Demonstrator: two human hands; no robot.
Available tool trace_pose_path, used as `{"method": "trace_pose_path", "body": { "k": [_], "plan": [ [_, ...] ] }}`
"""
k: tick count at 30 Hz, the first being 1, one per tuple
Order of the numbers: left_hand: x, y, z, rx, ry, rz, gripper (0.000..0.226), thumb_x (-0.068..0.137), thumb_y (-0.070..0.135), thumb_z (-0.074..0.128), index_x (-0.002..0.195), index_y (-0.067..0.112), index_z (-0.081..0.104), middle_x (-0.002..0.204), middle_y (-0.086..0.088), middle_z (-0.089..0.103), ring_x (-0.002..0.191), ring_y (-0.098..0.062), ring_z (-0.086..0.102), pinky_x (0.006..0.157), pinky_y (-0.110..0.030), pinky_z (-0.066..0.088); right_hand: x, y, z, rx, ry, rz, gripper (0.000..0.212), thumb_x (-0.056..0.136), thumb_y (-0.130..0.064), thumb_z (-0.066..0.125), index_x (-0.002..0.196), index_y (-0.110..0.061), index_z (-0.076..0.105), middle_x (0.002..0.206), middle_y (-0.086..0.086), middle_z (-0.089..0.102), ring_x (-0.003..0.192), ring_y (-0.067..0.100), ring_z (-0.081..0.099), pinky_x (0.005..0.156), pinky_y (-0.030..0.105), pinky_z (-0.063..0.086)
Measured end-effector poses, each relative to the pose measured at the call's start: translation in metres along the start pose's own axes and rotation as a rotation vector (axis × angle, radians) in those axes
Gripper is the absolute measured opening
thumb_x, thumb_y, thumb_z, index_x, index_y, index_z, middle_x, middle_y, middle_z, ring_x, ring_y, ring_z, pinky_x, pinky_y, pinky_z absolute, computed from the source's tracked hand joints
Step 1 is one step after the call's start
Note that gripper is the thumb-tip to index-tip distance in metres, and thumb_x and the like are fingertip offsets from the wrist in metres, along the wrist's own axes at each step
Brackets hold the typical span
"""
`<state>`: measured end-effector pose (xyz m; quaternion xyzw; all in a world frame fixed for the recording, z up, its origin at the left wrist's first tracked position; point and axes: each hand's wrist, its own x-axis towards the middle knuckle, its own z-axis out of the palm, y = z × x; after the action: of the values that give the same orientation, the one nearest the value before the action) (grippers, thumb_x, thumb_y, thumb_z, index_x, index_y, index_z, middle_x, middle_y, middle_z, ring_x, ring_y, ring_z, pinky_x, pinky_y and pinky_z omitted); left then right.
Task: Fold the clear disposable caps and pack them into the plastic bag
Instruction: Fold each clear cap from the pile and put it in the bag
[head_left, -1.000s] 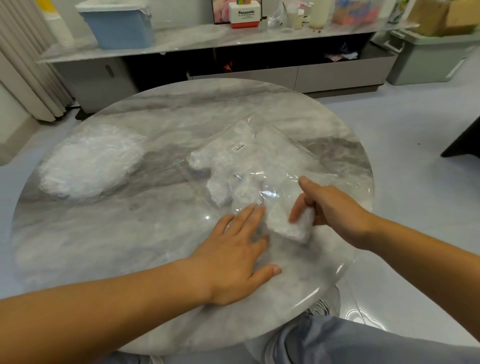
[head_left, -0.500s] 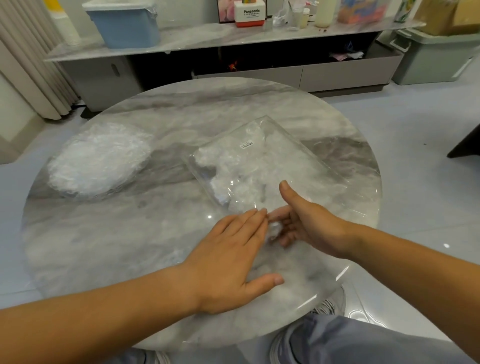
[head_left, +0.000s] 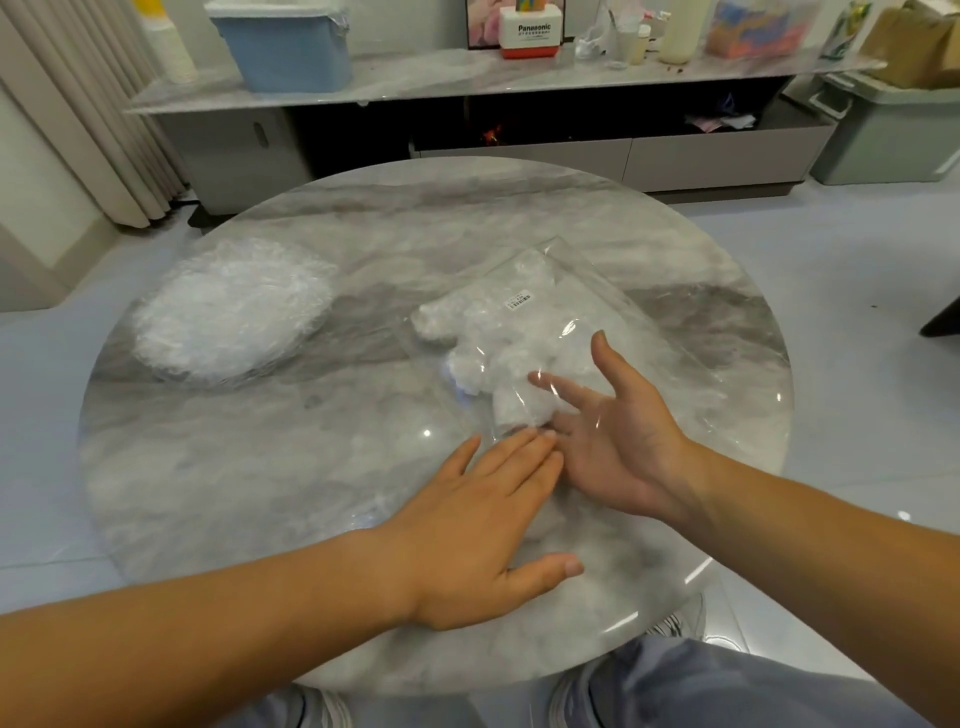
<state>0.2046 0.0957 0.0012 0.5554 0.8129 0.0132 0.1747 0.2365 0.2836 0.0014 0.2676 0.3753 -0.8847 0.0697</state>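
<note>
A clear plastic bag (head_left: 618, 306) with a small barcode label lies on the right half of the round marble table (head_left: 249, 493). Folded clear caps (head_left: 493, 348) sit bunched inside it. My right hand (head_left: 618, 441) is palm-up with straight fingers, its fingertips under the bag's film at the near opening, touching the nearest folded cap (head_left: 519, 408). My left hand (head_left: 478, 525) lies flat on the table, fingertips pressing the bag's near edge. A loose pile of unfolded caps (head_left: 228, 312) rests at the table's left.
Beyond the table stands a low cabinet (head_left: 519, 150) carrying a blue bin (head_left: 288, 44) and small boxes. A grey lidded bin (head_left: 888, 130) sits on the floor at the right. My knees are under the table's near edge.
My right hand was gripping a folded cap at the bag's mouth; it has since pushed the cap inside and opened flat. The left hand stayed pressed in place.
</note>
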Motion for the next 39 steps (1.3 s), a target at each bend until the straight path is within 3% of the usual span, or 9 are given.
{"method": "trace_pose_path", "body": {
  "k": [2, 7, 12, 18, 23, 27, 29, 34, 39],
  "plan": [
    [0.0, -0.004, 0.001, 0.002, -0.009, -0.015, 0.086, 0.096, 0.073, 0.02, 0.161, 0.025, -0.011, 0.165, 0.012, -0.025, 0.147, -0.002, -0.031, 0.125, -0.042, -0.009, -0.005, 0.004, -0.001, 0.012, -0.003, -0.001, 0.079, 0.083, -0.072, 0.062, 0.133, -0.011, 0.064, 0.124, 0.025, 0.062, 0.092, 0.035, 0.072, 0.089, 0.042, 0.05],
    [0.0, -0.007, 0.003, -0.003, -0.011, -0.016, 0.086, 0.095, 0.075, 0.02, 0.16, 0.027, -0.011, 0.165, 0.012, -0.024, 0.148, -0.003, -0.029, 0.125, -0.043, -0.008, -0.025, 0.016, -0.014, 0.069, 0.013, -0.026, 0.076, 0.083, -0.064, 0.068, 0.139, -0.012, 0.059, 0.135, 0.033, 0.057, 0.122, 0.039, 0.063, 0.113, 0.046, 0.042],
    [-0.001, -0.005, 0.005, -0.023, -0.026, -0.017, 0.085, 0.096, 0.074, 0.022, 0.16, 0.03, -0.013, 0.164, 0.013, -0.028, 0.147, -0.003, -0.03, 0.125, -0.043, -0.007, -0.049, 0.013, -0.018, -0.117, 0.15, -0.058, 0.072, 0.085, -0.061, 0.063, 0.132, -0.006, 0.059, 0.125, 0.03, 0.065, 0.111, 0.042, 0.069, 0.105, 0.05, 0.049],
    [-0.004, -0.008, 0.005, -0.148, -0.066, 0.071, 0.076, 0.099, 0.07, 0.026, 0.157, 0.042, -0.014, 0.162, 0.013, -0.031, 0.146, -0.001, -0.032, 0.125, -0.036, -0.008, -0.064, -0.015, -0.001, -0.826, 0.338, -0.132, 0.065, 0.102, -0.058, 0.039, 0.096, 0.002, 0.063, 0.078, 0.021, 0.075, 0.068, 0.038, 0.074, 0.061, 0.039, 0.058],
    [-0.011, -0.036, -0.011, -0.354, 0.096, -0.047, 0.075, 0.098, 0.066, 0.033, 0.161, 0.038, 0.004, 0.167, 0.017, -0.011, 0.15, 0.005, -0.015, 0.124, -0.022, -0.002, -0.07, -0.021, 0.031, -0.905, 0.248, -0.113, 0.068, 0.105, -0.056, 0.035, 0.083, 0.002, 0.063, 0.065, 0.024, 0.069, 0.052, 0.036, 0.066, 0.042, 0.03, 0.046],
    [-0.028, -0.074, -0.019, -0.298, 0.159, -0.243, 0.069, 0.097, 0.067, 0.03, 0.157, 0.033, 0.028, 0.169, 0.009, 0.008, 0.154, -0.005, 0.002, 0.122, -0.023, 0.006, -0.062, -0.001, 0.057, -0.948, 0.091, -0.182, 0.059, 0.101, -0.055, 0.041, 0.094, -0.007, 0.074, 0.088, 0.01, 0.078, 0.081, 0.026, 0.076, 0.073, 0.044, 0.062],
    [-0.04, -0.102, -0.022, -0.248, 0.213, -0.373, 0.062, 0.101, 0.061, 0.034, 0.155, 0.03, 0.034, 0.168, 0.003, 0.013, 0.155, -0.013, 0.009, 0.124, -0.03, 0.011, -0.054, 0.013, 0.064, -1.14, -0.013, -0.256, 0.057, 0.087, -0.071, 0.04, 0.101, -0.03, 0.077, 0.111, -0.016, 0.074, 0.105, -0.002, 0.067, 0.095, 0.026, 0.052],
    [-0.071, -0.186, -0.024, -0.127, 0.293, -0.667, 0.063, 0.102, 0.059, 0.031, 0.156, 0.026, 0.033, 0.17, -0.007, -0.006, 0.156, -0.021, -0.007, 0.126, -0.04, 0.003, -0.007, 0.035, 0.084, -1.597, -0.254, -0.296, 0.051, 0.096, -0.065, 0.031, 0.133, -0.043, 0.058, 0.137, -0.041, 0.035, 0.113, -0.044, 0.01, 0.098, -0.004, 0.013],
    [-0.07, -0.233, -0.042, -0.108, 0.296, -0.687, 0.063, 0.103, 0.06, 0.024, 0.157, 0.027, 0.032, 0.169, -0.004, -0.014, 0.155, -0.019, -0.016, 0.124, -0.04, -0.004, 0.05, 0.051, 0.089, -1.857, -0.268, -0.306, 0.083, 0.086, -0.081, 0.014, 0.151, -0.036, 0.041, 0.16, -0.017, 0.029, 0.154, 0.003, 0.006, 0.125, 0.026, 0.004]
  ]
}}
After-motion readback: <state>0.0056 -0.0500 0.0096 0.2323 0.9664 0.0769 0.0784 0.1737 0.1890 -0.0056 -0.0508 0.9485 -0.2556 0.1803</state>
